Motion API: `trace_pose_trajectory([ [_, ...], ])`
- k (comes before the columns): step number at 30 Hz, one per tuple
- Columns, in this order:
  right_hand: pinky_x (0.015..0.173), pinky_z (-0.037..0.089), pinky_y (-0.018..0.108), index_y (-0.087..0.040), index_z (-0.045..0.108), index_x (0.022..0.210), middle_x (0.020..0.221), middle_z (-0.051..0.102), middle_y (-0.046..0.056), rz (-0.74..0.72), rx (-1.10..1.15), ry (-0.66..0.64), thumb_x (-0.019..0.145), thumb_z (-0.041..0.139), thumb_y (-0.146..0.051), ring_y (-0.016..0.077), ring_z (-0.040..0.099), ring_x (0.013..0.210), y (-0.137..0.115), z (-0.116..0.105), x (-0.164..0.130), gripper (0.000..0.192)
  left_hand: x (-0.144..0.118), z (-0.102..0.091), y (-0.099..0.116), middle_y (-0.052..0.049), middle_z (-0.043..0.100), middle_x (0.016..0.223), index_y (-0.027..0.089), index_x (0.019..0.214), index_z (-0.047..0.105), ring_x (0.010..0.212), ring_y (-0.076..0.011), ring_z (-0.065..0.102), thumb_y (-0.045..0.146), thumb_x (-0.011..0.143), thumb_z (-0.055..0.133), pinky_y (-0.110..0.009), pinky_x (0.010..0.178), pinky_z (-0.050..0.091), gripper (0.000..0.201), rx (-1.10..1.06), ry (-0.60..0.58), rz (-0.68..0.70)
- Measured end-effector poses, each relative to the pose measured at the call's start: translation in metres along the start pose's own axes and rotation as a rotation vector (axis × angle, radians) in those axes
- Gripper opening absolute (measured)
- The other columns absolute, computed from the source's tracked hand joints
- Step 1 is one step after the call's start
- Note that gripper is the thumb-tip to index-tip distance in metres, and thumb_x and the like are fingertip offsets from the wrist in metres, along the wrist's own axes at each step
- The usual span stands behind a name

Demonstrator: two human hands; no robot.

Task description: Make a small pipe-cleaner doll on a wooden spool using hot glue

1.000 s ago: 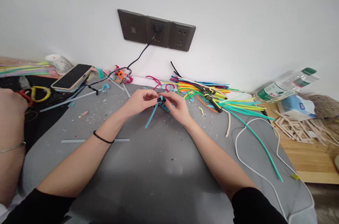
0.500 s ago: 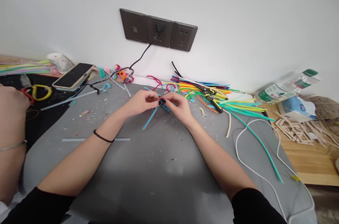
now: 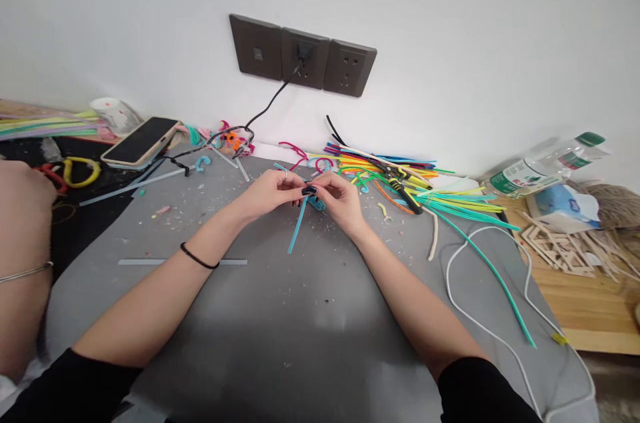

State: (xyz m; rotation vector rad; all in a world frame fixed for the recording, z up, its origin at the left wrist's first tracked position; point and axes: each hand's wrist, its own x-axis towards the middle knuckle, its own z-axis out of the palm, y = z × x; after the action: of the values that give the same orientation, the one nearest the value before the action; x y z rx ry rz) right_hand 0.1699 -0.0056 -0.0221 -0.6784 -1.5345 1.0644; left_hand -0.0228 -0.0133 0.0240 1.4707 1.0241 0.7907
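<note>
My left hand (image 3: 270,190) and my right hand (image 3: 340,200) meet over the grey mat (image 3: 280,316), fingertips pinched together on a blue pipe cleaner (image 3: 299,226). Its upper part is coiled between my fingers; a straight tail hangs down toward me onto the mat. A ring shows on my left hand and a black band on that wrist. Behind my right hand lies a pile of coloured pipe cleaners (image 3: 400,176) with black-and-yellow pliers (image 3: 400,186) on top.
Another person's arm (image 3: 20,256) with a thin bracelet rests at the left edge. A phone (image 3: 140,141), yellow-handled scissors (image 3: 80,171), a white cable (image 3: 480,276), a plastic bottle (image 3: 545,166) and wooden sticks (image 3: 565,246) lie around. Wall sockets (image 3: 303,56) hold a black plug.
The straight tail of the blue pipe cleaner has swung from pointing lower left to hanging more straight down. My hands stayed together, shifting slightly.
</note>
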Motion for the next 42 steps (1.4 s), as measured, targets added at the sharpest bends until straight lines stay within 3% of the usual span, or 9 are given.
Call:
trace_pose_trajectory([
  [7, 0.069, 0.052, 0.031, -0.022, 0.073, 0.08, 0.08, 0.068, 0.002, 0.026, -0.049, 0.013, 0.088, 0.076, -0.056, 0.016, 0.062, 0.075, -0.005, 0.002, -0.001, 0.035, 0.003, 0.001, -0.004, 0.0, 0.064, 0.064, 0.016, 0.075, 0.075, 0.061, -0.0115, 0.054, 0.046, 0.067, 0.09, -0.025, 0.061, 0.045, 0.035, -0.145, -0.034, -0.006],
  [13, 0.069, 0.051, 0.031, -0.022, 0.072, 0.08, 0.078, 0.067, 0.002, 0.044, -0.024, 0.025, 0.088, 0.075, -0.06, 0.0156, 0.06, 0.072, -0.007, 0.003, -0.001, 0.039, 0.005, 0.0, -0.01, -0.001, 0.066, 0.067, 0.016, 0.078, 0.077, 0.061, -0.0103, 0.055, 0.051, 0.06, 0.096, -0.024, 0.06, 0.045, 0.044, -0.262, -0.04, -0.02],
  [20, 0.072, 0.054, 0.033, -0.023, 0.068, 0.087, 0.084, 0.068, 0.003, 0.124, -0.02, 0.022, 0.083, 0.075, -0.067, 0.0168, 0.062, 0.075, -0.007, 0.003, -0.001, 0.045, 0.005, 0.001, -0.012, -0.004, 0.07, 0.07, 0.016, 0.079, 0.078, 0.065, -0.0138, 0.062, 0.05, 0.062, 0.095, -0.027, 0.062, 0.049, 0.042, -0.245, -0.017, -0.037],
  [26, 0.065, 0.053, 0.027, -0.026, 0.055, 0.101, 0.088, 0.066, -0.001, 0.22, 0.073, -0.016, 0.079, 0.079, -0.066, 0.0135, 0.064, 0.072, -0.003, 0.008, -0.003, 0.052, 0.008, 0.002, -0.017, -0.005, 0.074, 0.081, 0.016, 0.084, 0.073, 0.075, -0.0171, 0.069, 0.055, 0.053, 0.098, -0.032, 0.075, 0.057, 0.055, -0.368, 0.205, 0.018],
  [29, 0.062, 0.053, 0.027, -0.026, 0.054, 0.103, 0.077, 0.065, -0.004, 0.245, 0.02, -0.055, 0.083, 0.077, -0.061, 0.0127, 0.061, 0.063, 0.001, 0.009, -0.004, 0.046, 0.009, 0.002, -0.018, -0.005, 0.075, 0.085, 0.017, 0.084, 0.071, 0.08, -0.0179, 0.069, 0.058, 0.053, 0.097, -0.032, 0.078, 0.058, 0.057, -0.308, 0.286, 0.059],
  [32, 0.058, 0.05, 0.027, -0.025, 0.056, 0.096, 0.069, 0.062, -0.005, 0.231, -0.05, -0.031, 0.089, 0.071, -0.053, 0.0126, 0.058, 0.058, 0.004, 0.007, -0.004, 0.033, 0.007, 0.0, -0.017, -0.005, 0.075, 0.087, 0.017, 0.088, 0.072, 0.08, -0.0179, 0.068, 0.059, 0.056, 0.094, -0.031, 0.078, 0.056, 0.057, -0.192, 0.294, 0.084],
  [36, 0.06, 0.049, 0.027, -0.024, 0.058, 0.089, 0.068, 0.062, -0.004, 0.185, -0.138, 0.001, 0.09, 0.067, -0.042, 0.0127, 0.058, 0.059, 0.004, 0.005, -0.004, 0.021, 0.006, -0.004, -0.014, -0.007, 0.075, 0.088, 0.016, 0.096, 0.074, 0.079, -0.019, 0.068, 0.063, 0.065, 0.089, -0.032, 0.077, 0.056, 0.058, -0.068, 0.287, 0.128],
  [42, 0.068, 0.052, 0.031, -0.024, 0.064, 0.089, 0.072, 0.067, -0.002, 0.154, -0.186, 0.02, 0.088, 0.069, -0.039, 0.0157, 0.064, 0.066, 0.003, 0.006, -0.004, 0.016, 0.006, -0.01, -0.013, -0.007, 0.077, 0.085, 0.016, 0.089, 0.075, 0.077, -0.0209, 0.069, 0.066, 0.065, 0.085, -0.033, 0.077, 0.055, 0.056, 0.021, 0.334, 0.147],
])
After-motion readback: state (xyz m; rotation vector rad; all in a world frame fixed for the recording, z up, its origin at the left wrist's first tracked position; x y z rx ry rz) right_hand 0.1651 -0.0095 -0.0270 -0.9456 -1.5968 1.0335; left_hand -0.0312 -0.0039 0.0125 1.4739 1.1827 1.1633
